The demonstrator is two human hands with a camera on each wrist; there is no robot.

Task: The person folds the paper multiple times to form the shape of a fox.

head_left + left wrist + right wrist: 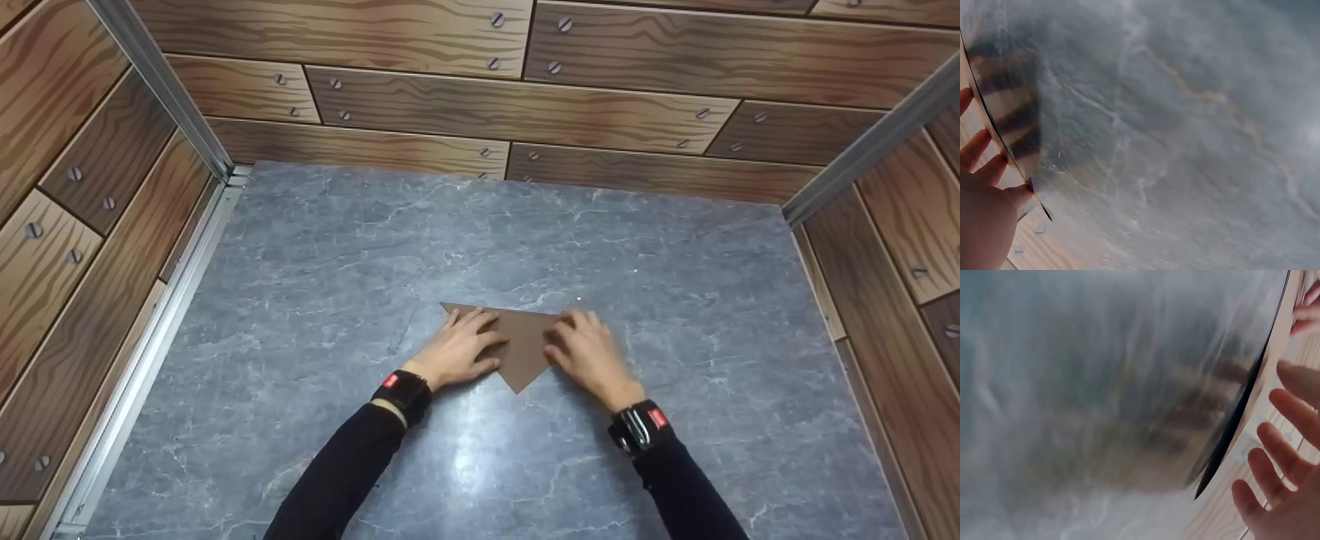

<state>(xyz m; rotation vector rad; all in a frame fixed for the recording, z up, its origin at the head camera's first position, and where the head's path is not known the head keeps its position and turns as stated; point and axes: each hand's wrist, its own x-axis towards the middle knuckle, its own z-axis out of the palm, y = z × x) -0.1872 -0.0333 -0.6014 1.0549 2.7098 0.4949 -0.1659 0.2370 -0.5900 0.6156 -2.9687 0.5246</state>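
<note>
A brown sheet of paper (523, 341), folded into a triangle, lies on the grey marbled surface with one corner pointing toward the person. My left hand (459, 349) rests on its left part, fingers spread and pressing it down; the far left corner sticks out past them. At the right corner, my right hand (592, 356) has its fingertips over the paper and hides that corner. From the left wrist, the sheet's edge (994, 126) shows as a thin line under the fingertips. In the right wrist view the fingers (1278, 441) are spread beside the paper's lifted, dark edge (1235, 419).
The grey marbled tabletop (420, 232) reflects a bright light near the front. Wood-patterned panels (450, 94) stand at the back and both sides, with a metal rail (142, 360) along the left edge. Both wrists carry black bands (409, 391) over dark sleeves.
</note>
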